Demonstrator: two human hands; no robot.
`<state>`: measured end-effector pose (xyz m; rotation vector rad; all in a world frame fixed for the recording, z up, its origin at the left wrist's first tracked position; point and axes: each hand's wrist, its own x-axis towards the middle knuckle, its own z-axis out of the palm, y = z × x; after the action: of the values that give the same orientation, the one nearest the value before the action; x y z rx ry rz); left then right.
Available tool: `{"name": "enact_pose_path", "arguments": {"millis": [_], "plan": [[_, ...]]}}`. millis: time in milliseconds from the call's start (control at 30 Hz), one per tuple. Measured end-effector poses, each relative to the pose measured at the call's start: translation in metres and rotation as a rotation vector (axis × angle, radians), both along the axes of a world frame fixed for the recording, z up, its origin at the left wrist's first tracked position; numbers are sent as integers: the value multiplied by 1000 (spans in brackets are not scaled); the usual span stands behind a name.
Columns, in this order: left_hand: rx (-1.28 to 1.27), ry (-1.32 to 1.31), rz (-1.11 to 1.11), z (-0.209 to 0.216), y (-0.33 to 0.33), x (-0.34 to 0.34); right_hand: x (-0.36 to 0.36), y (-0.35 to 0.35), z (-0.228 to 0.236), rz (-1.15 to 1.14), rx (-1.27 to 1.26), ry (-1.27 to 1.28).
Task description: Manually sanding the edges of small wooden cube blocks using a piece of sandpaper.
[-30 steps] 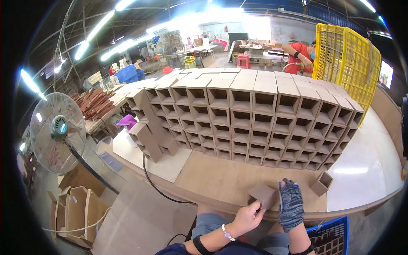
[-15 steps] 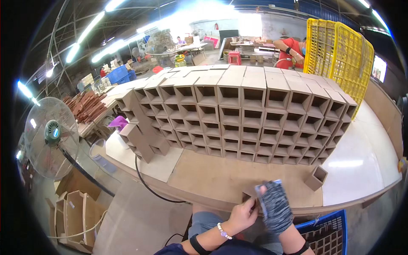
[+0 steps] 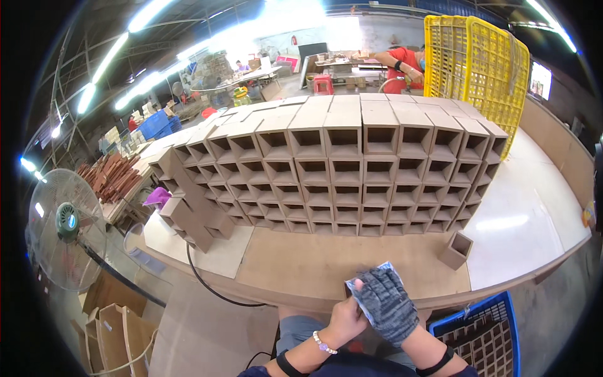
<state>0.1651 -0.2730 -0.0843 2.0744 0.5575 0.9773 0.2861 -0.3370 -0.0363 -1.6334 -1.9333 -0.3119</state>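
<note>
At the near table edge, my bare left hand (image 3: 347,322) is closed around a small brown square box (image 3: 349,289), mostly covered by my hands. My right hand (image 3: 388,305), in a grey knitted glove, lies over that box. Its fingers press a thin sheet with a pale blue edge (image 3: 389,266), perhaps sandpaper, against the box. Beyond my hands rises a wide stack of open-ended brown boxes (image 3: 345,169), several rows high. One loose box (image 3: 455,251) stands apart on the right. To the left, a smaller group of boxes (image 3: 188,223) leans by the stack.
A blue crate (image 3: 514,333) holding brown boxes sits below the table at right. Behind the stack stands a tall yellow crate (image 3: 468,69), with a co-worker in red beside it. A fan (image 3: 66,223) and a black cable (image 3: 196,270) are at left.
The view has shifted, so the stack sits further left. My gloved hand has moved down and left over the held box, and its motion blur is gone.
</note>
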Motion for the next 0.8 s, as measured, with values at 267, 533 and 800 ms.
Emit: {"name": "enact_pose_path", "arguments": {"millis": [267, 533, 800], "plan": [[-71, -35, 47, 13, -3, -3, 45, 13, -17, -334, -141, -54], [-31, 53, 47, 12, -1, 2, 39, 25, -27, -238, -122, 8], [-54, -70, 15, 6, -1, 1, 12, 12, 2, -5, 5, 58]]}}
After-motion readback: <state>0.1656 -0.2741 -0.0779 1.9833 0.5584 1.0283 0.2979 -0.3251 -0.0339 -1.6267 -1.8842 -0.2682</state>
